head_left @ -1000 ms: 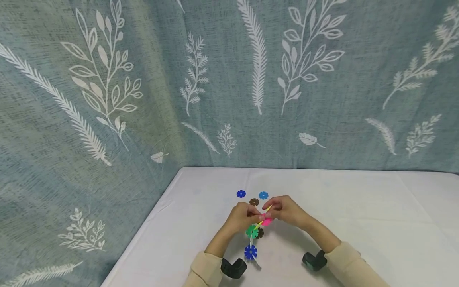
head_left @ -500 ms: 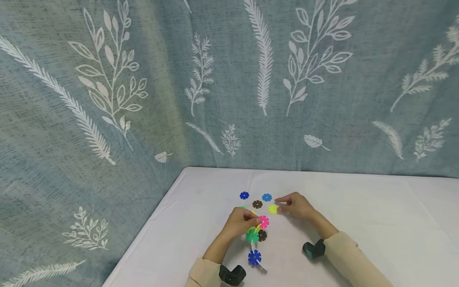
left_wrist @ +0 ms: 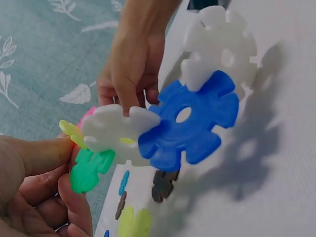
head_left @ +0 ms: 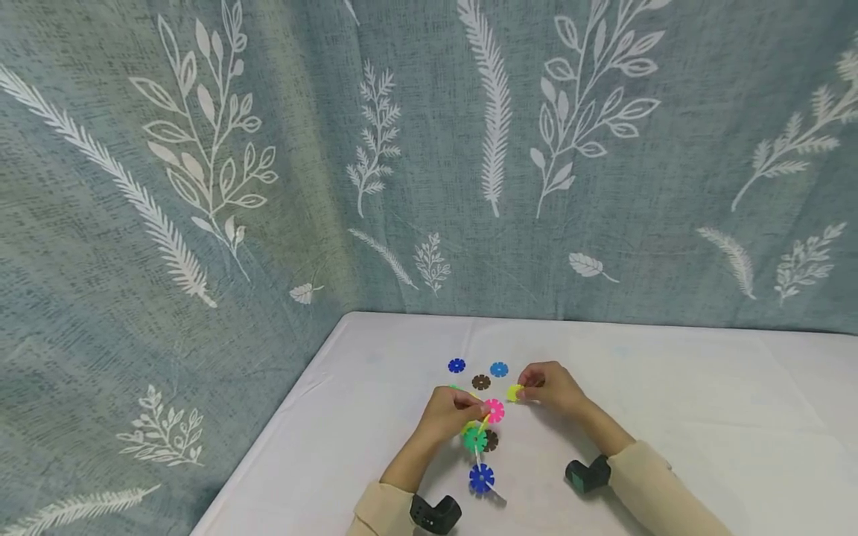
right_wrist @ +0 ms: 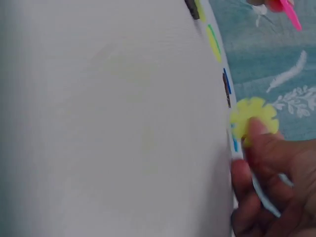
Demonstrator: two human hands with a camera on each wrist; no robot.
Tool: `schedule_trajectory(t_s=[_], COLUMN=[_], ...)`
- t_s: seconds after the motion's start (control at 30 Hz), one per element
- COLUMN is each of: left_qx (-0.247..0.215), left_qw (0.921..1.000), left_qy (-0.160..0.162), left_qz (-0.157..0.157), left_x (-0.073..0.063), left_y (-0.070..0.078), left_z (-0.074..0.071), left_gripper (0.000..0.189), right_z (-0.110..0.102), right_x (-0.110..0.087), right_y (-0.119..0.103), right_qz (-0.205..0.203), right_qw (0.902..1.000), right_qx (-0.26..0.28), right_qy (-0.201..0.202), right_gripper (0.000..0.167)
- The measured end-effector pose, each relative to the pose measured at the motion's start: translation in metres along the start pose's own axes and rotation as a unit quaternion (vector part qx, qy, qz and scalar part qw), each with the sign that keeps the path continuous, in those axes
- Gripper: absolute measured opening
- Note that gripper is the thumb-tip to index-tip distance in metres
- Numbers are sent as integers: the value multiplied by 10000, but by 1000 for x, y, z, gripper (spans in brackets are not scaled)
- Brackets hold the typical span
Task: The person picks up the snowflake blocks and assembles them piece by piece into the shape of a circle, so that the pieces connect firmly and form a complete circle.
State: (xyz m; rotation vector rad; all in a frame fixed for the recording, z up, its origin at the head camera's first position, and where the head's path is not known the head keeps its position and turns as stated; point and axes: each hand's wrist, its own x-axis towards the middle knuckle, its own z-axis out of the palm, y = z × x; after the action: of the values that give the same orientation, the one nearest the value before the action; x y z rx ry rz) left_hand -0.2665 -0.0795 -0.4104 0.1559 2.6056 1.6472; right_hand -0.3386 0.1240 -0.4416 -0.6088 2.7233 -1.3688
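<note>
My left hand [head_left: 445, 413] pinches a chain of joined notched plastic discs at its pink disc [head_left: 495, 410]. Below the pink one hang a green disc [head_left: 475, 439] and a blue disc [head_left: 481, 478]. In the left wrist view, white discs [left_wrist: 222, 47] slot into either side of the blue disc [left_wrist: 190, 121], and the chain stands off the table. My right hand [head_left: 551, 387] pinches a loose yellow disc [head_left: 514, 393] between thumb and fingers, a short way right of the pink disc. The right wrist view shows that yellow disc [right_wrist: 254, 118] face-on, apart from the chain.
Farther back on the white table [head_left: 670, 387] lie a dark blue disc [head_left: 456, 365], a light blue disc [head_left: 499, 369] and a brown disc [head_left: 480, 382]. Another brown disc [head_left: 491, 441] lies behind the chain. A leaf-patterned curtain [head_left: 429, 149] hangs behind the table.
My right hand has moved away from the pink disc to the right. Its extended index finger has since bent in around the yellow disc. My left hand keeps its hold on the chain.
</note>
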Motion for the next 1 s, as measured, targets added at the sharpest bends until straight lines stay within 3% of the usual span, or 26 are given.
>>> schedule_trajectory(t_s=[0.3,0.53,0.67,0.77,0.9,1.0], left_qx=[-133,-232,-266,-291,-485,-771], left_qw=[9999,9997,9994,9992,9984,9961], left_qy=[-1,-85,20,66,130,247], left_qz=[3,-84,-238,-248,-266,-344], left_x=[5,4,2,1,-2,-6], left_y=[0,4,8,10,13,14], left_z=[-4,-1,0,2,7,10], left_gripper=[18,18,16,16,15,14], right_z=[-4,2,1,1,3,6], right_x=[-30,-38,-41,-45,-47,-46], right_y=[-27,-37,-39,-41,-45,-47], right_qz=[-538,-565,-963,-1730,-2775,-3177], right_qw=[9983,9973,9931,9770,9311,9036], right_qx=[135,63,-177,-721,-1648,-2062], right_qy=[150,459,639,1017,1701,2002], right_gripper=[7,6,6,10,21,27])
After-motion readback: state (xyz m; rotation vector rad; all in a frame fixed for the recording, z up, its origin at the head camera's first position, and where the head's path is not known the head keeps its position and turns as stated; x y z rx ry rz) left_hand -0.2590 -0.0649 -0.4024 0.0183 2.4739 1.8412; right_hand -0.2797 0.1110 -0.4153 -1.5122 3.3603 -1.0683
